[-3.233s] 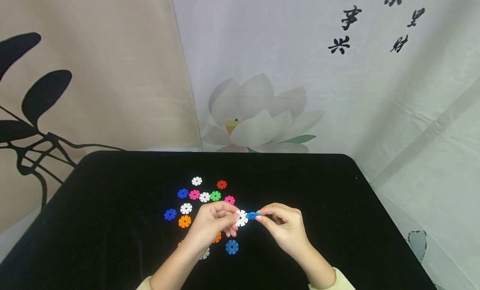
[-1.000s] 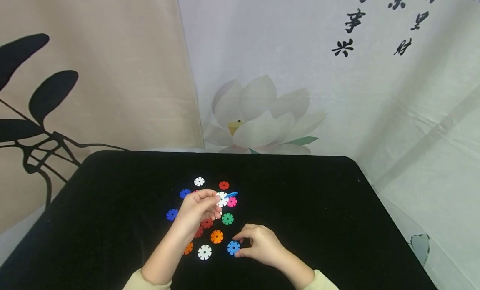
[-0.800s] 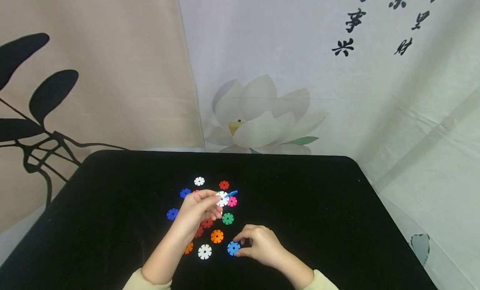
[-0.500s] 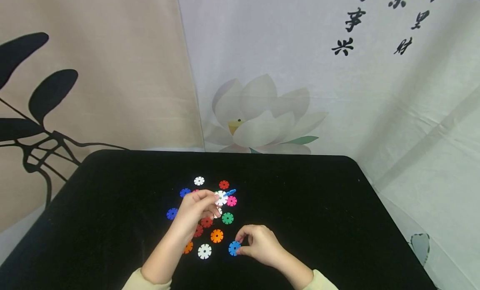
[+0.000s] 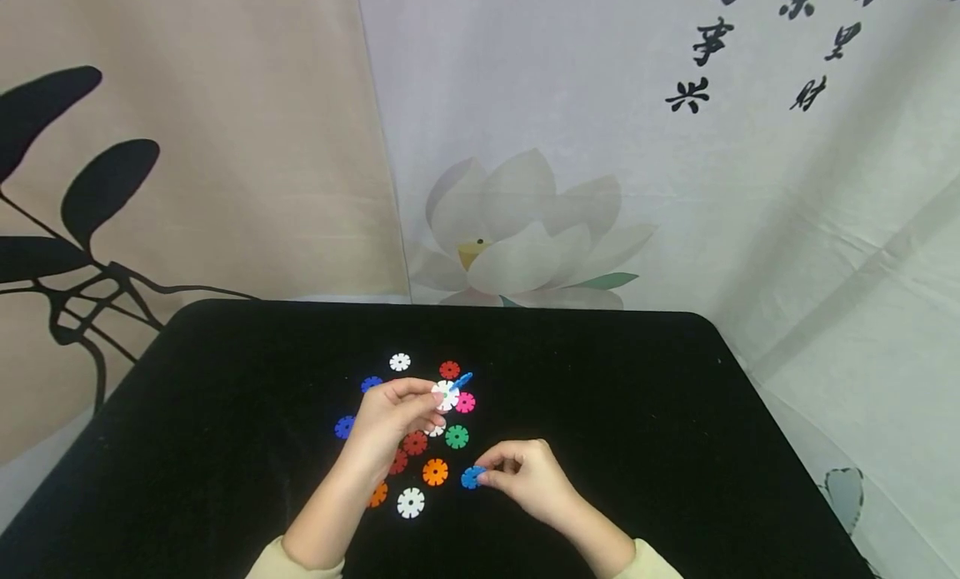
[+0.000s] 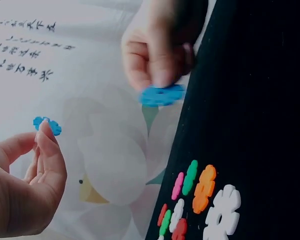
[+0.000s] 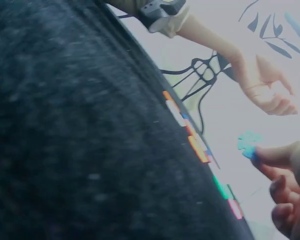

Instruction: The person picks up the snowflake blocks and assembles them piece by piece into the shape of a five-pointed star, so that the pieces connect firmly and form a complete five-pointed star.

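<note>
In the head view my left hand (image 5: 393, 421) pinches a white notched plastic disc (image 5: 446, 395), a snowflake-type building piece. A blue disc (image 5: 462, 381) slots edgewise into its far right side. Nearer the table's front, the thumb and forefinger of my right hand (image 5: 534, 477) pinch a second blue disc (image 5: 472, 477), tilted and apart from the joined pair. The left wrist view has this second blue disc (image 6: 162, 95) raised above the loose pieces, under my right hand (image 6: 157, 47). It also shows the joined blue disc (image 6: 51, 126) at my left fingertips, the white one hidden.
Loose notched discs lie on the black table (image 5: 637, 412), mostly around and under the left hand: an orange disc (image 5: 435, 472), a white disc (image 5: 410, 503), a green disc (image 5: 457, 436), a pink disc (image 5: 466, 402) and several others. A printed curtain (image 5: 540, 104) hangs behind.
Earlier both hands held the joined white and blue discs; the right hand then let go and reached the blue disc on the table. Now it has lifted and tilted that disc.
</note>
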Available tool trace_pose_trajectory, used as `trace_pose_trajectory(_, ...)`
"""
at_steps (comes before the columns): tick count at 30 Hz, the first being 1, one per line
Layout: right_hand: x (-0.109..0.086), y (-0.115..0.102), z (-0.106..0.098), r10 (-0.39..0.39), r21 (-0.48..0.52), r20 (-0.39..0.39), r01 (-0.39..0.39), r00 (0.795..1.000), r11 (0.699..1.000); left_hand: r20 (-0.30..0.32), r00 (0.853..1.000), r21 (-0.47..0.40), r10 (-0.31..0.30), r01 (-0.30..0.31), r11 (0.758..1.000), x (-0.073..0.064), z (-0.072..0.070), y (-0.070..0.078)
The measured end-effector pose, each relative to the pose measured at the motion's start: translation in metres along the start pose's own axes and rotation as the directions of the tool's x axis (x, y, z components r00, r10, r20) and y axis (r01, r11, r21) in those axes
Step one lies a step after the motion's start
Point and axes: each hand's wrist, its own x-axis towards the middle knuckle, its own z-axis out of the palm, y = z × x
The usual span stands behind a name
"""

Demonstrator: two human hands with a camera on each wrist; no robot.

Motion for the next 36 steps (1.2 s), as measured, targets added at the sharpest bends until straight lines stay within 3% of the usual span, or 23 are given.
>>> trace_pose_trajectory(3,-0.001,-0.016,-0.008,-0.049,0.015,-0.112,0.051,0.993,0.999,0.008,1.000,-0.023,-0.016,0.016,1.000,-0.001,0.001,0.001)
trace_pose_trajectory(5,-0.002,-0.028,-0.014,-0.101,0.025,-0.187,0.108,0.977,0.994,0.021,0.999,-0.031,-0.028,0.029,0.999,-0.002,0.003,0.000)
trace_pose_trajectory(9,-0.003,-0.045,-0.024,-0.239,-0.001,-0.312,0.251,0.919,0.968,0.051,0.998,-0.023,-0.037,0.038,0.999,-0.003,0.005,-0.002)
trace_pose_trajectory(13,-0.002,-0.047,-0.029,-0.324,-0.026,-0.395,0.342,0.860,0.939,0.079,0.997,-0.028,-0.027,0.029,0.999,-0.004,0.009,-0.006)
trace_pose_trajectory(17,-0.002,-0.047,-0.032,-0.358,-0.014,-0.434,0.392,0.826,0.920,0.093,0.995,-0.032,-0.021,0.024,0.999,-0.005,0.014,-0.009)
trace_pose_trajectory(21,-0.002,-0.047,-0.032,-0.368,0.002,-0.446,0.412,0.816,0.911,0.098,0.995,-0.023,-0.025,0.028,0.999,-0.007,0.019,-0.012)
trace_pose_trajectory(36,-0.003,-0.047,-0.030,-0.377,0.001,-0.455,0.424,0.807,0.906,0.092,0.994,-0.031,-0.054,0.057,0.998,-0.012,0.030,-0.017)
